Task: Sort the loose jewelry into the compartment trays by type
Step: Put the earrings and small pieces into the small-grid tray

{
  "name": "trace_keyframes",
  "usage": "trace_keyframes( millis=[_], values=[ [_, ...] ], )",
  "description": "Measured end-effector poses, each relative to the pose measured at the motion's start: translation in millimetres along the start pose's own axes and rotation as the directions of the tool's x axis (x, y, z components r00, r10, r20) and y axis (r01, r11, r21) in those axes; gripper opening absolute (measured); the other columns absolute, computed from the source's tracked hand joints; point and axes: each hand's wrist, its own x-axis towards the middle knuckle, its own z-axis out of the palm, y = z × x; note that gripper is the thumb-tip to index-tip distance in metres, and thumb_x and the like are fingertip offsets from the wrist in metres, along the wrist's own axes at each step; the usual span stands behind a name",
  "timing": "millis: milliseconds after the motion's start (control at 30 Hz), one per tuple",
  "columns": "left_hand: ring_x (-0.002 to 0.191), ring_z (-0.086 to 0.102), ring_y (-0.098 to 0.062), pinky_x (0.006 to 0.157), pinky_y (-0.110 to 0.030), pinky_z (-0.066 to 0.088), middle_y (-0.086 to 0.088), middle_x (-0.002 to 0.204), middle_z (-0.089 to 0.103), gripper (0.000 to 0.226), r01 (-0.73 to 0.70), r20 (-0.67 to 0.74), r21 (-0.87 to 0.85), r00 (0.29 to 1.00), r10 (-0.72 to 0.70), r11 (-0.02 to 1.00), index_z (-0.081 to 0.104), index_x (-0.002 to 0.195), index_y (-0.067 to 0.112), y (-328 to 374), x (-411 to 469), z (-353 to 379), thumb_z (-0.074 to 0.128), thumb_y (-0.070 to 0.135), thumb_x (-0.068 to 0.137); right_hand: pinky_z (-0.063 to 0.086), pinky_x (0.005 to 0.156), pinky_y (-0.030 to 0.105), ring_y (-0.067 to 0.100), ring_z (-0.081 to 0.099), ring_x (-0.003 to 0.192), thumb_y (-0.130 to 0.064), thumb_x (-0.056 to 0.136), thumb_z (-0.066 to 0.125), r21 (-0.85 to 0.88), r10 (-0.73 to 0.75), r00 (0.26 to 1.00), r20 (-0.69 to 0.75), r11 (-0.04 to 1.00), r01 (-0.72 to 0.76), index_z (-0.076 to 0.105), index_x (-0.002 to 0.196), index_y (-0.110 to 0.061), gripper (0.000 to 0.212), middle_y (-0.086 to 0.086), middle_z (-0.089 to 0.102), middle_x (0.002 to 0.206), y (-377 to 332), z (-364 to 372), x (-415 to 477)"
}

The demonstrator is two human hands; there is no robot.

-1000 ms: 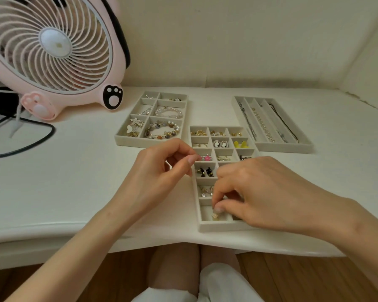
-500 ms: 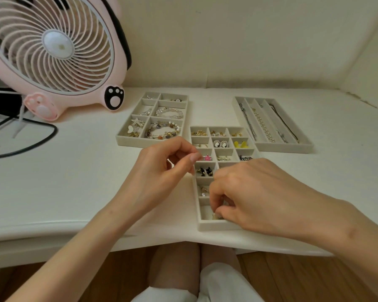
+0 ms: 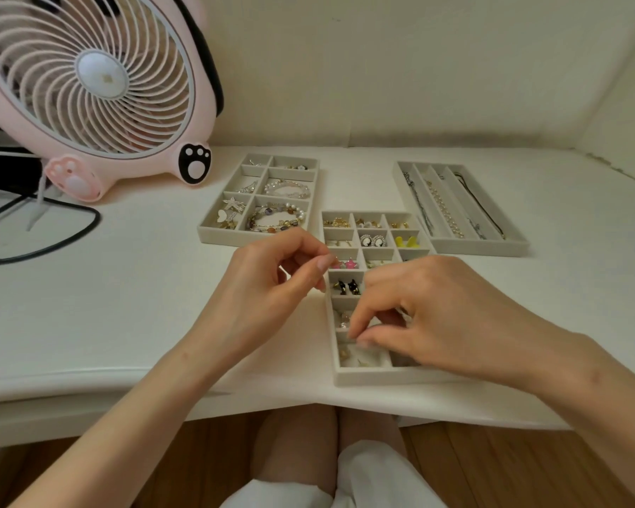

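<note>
A grey earring tray (image 3: 345, 377) with many small compartments lies near the desk's front edge. My right hand (image 3: 444, 317) reaches over its near half, thumb and forefinger pinched at the divider behind the nearest row. Whether they hold anything is hidden. Gold earrings (image 3: 345, 353) lie in the nearest left compartment. My left hand (image 3: 268, 287) hovers just left of the tray, thumb and forefinger pinched beside the pink star earrings (image 3: 349, 264). I cannot tell if something tiny sits between them. A bracelet tray (image 3: 213, 237) and a necklace tray (image 3: 492, 250) lie further back.
A pink desk fan (image 3: 88, 86) stands at the back left, with a black cable (image 3: 70, 236) looping over the desk. The wall runs along the back and the right. The desk's front edge is just below my wrists, with my knees under it.
My right fingertips have drawn back from the nearest compartment to the divider behind it, uncovering the gold earrings there. My left hand has barely moved.
</note>
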Motion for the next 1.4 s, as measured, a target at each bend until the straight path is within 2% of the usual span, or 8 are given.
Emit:
trace_keyframes(
  millis=[133, 300, 600, 700, 967, 1200, 1333, 1400],
  values=[
    [0.062, 0.055, -0.008, 0.064, -0.039, 0.043, 0.009, 0.066, 0.064, 0.008, 0.001, 0.001, -0.006, 1.0, -0.001, 1.0, 0.066, 0.083, 0.02, 0.1, 0.1, 2.5, 0.061, 0.02, 0.089, 0.034, 0.06, 0.016, 0.003, 0.051, 0.071, -0.035, 0.078, 0.072, -0.019, 0.025, 0.995, 0.094, 1.0, -0.023, 0.073, 0.078, -0.036, 0.001, -0.016, 0.05, 0.063, 0.6, -3.8, -3.4],
    [0.062, 0.054, -0.007, 0.063, -0.037, 0.042, 0.01, 0.065, 0.063, 0.008, -0.009, 0.008, -0.002, 1.0, 0.009, 1.0, 0.065, 0.082, 0.02, 1.1, 1.3, 4.5, 0.06, 0.02, 0.089, 0.027, 0.056, 0.013, -0.004, 0.043, 0.061, -0.03, 0.08, 0.067, -0.073, 0.037, 0.991, 0.129, 0.997, -0.028, 0.07, 0.076, -0.033, 0.006, -0.017, 0.042, 0.058, -3.7, 2.3, -2.3],
    [0.066, 0.058, -0.014, 0.066, -0.042, 0.045, 0.007, 0.068, 0.065, 0.008, -0.008, 0.01, -0.002, 1.0, 0.008, 1.0, 0.065, 0.082, 0.022, 1.0, 1.1, 5.9, 0.06, 0.022, 0.088, 0.022, 0.054, 0.012, -0.004, 0.036, 0.058, -0.032, 0.084, 0.061, -0.144, 0.053, 0.995, 0.08, 0.989, -0.041, 0.069, 0.082, -0.03, 0.009, -0.016, 0.039, 0.062, -5.2, 4.8, -1.2],
    [0.063, 0.056, -0.01, 0.065, -0.039, 0.044, 0.008, 0.067, 0.065, 0.009, -0.012, 0.007, -0.001, 1.0, 0.012, 1.0, 0.064, 0.08, 0.024, 0.9, 1.8, 6.6, 0.061, 0.022, 0.088, 0.021, 0.055, 0.013, -0.005, 0.038, 0.057, -0.032, 0.083, 0.064, -0.123, 0.06, 0.996, 0.07, 0.991, -0.051, 0.07, 0.079, -0.031, 0.007, -0.017, 0.04, 0.06, -5.4, 4.4, -1.3],
    [0.069, 0.06, -0.016, 0.068, -0.047, 0.048, 0.007, 0.068, 0.066, 0.008, -0.019, 0.015, -0.016, 1.0, 0.019, 1.0, 0.065, 0.082, 0.023, 1.5, 2.6, 8.8, 0.061, 0.021, 0.088, 0.034, 0.058, 0.014, 0.001, 0.052, 0.072, -0.032, 0.075, 0.074, 0.032, 0.148, 0.988, -0.04, 0.989, -0.147, 0.073, 0.073, -0.033, 0.003, -0.018, 0.053, 0.059, 12.9, -13.5, -11.6],
    [0.068, 0.059, -0.012, 0.067, -0.045, 0.047, 0.005, 0.07, 0.065, 0.008, -0.047, 0.074, -0.002, 0.996, 0.048, 0.999, 0.067, 0.085, 0.021, 3.4, 3.1, 15.5, 0.061, 0.024, 0.09, 0.04, 0.057, 0.018, 0.007, 0.054, 0.07, -0.033, 0.074, 0.076, 0.067, 0.162, 0.986, 0.022, 0.984, -0.164, 0.073, 0.075, -0.036, 0.004, -0.01, 0.059, 0.066, 25.9, -16.4, -26.1],
    [0.068, 0.06, -0.01, 0.064, -0.038, 0.047, 0.008, 0.069, 0.065, 0.01, -0.068, 0.108, -0.004, 0.992, 0.068, 0.998, 0.067, 0.085, 0.022, 5.9, 3.4, 19.8, 0.059, 0.028, 0.087, 0.035, 0.069, 0.003, -0.013, 0.052, 0.075, -0.031, 0.075, 0.076, 0.13, 0.112, 0.989, 0.1, 0.984, -0.125, 0.074, 0.076, -0.035, 0.005, -0.005, 0.059, 0.065, 24.9, -13.6, -29.3],
    [0.067, 0.059, -0.009, 0.063, -0.036, 0.047, 0.008, 0.068, 0.064, 0.01, -0.075, 0.122, 0.001, 0.99, 0.074, 0.997, 0.066, 0.084, 0.022, 6.3, 4.0, 21.6, 0.059, 0.028, 0.087, 0.03, 0.07, -0.004, -0.008, 0.054, 0.073, -0.029, 0.076, 0.076, 0.128, 0.093, 0.991, 0.099, 0.986, -0.105, 0.074, 0.075, -0.034, 0.006, -0.004, 0.059, 0.064, 23.9, -10.6, -28.7]
  ],
)
